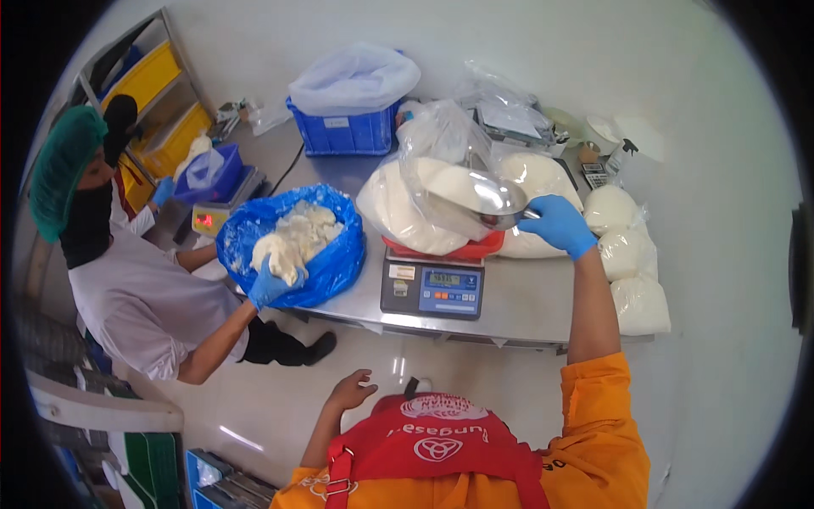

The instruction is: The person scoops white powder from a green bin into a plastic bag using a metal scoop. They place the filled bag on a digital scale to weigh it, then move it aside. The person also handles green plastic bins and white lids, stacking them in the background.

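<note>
My right hand (560, 225), in a blue glove, is closed round the handle of a shiny metal scoop (500, 193). The scoop is at the mouth of a clear plastic bag (398, 204) of white powder, partly behind the film; how much it holds I cannot tell. That bag rests in a red tray (483, 246) on a digital scale (432, 288) with a lit display. Bare and ungloved, my left hand (352, 390) hangs short of the table's front edge, fingers loosely apart with nothing in them.
A co-worker's blue-gloved hand (271, 284) holds a pale lump over a blue bag (335, 276) of pale chunks. Filled powder bags (636, 305) line the table's right end. Behind stand a blue crate (339, 134) with a clear liner and a spray bottle (621, 155).
</note>
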Tool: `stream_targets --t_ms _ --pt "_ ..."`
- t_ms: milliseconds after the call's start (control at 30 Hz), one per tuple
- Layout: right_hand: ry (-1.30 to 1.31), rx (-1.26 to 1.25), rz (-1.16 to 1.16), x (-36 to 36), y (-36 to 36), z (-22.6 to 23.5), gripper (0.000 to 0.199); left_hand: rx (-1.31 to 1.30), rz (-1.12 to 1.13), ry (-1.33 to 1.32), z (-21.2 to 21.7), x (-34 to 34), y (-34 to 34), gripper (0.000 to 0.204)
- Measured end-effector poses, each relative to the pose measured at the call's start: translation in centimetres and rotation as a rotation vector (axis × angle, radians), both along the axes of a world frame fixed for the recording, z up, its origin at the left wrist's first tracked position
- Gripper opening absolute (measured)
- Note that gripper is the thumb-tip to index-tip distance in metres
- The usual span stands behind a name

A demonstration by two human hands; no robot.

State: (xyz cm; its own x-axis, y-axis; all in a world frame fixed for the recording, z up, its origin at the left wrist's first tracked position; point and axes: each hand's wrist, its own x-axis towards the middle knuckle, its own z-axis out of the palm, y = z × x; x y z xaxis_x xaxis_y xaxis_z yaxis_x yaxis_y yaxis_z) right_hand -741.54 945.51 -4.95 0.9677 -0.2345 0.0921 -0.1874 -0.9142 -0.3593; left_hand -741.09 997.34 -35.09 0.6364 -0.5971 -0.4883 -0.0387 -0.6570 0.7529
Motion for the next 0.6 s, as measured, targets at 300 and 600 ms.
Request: stream_targets --t_ms 300,600 --pt "-0.122 0.070 -0.157 -4.2 1.9 3.1 0.034 -0.051 0.104 -0.107 3.4 2.6 -3.0 0.060" --pt "-0.212 0.035 -0.146 -4.8 1.8 4.3 0.033 -0.022 0.010 -0.099 1.2 0.7 -3.2 0.059"
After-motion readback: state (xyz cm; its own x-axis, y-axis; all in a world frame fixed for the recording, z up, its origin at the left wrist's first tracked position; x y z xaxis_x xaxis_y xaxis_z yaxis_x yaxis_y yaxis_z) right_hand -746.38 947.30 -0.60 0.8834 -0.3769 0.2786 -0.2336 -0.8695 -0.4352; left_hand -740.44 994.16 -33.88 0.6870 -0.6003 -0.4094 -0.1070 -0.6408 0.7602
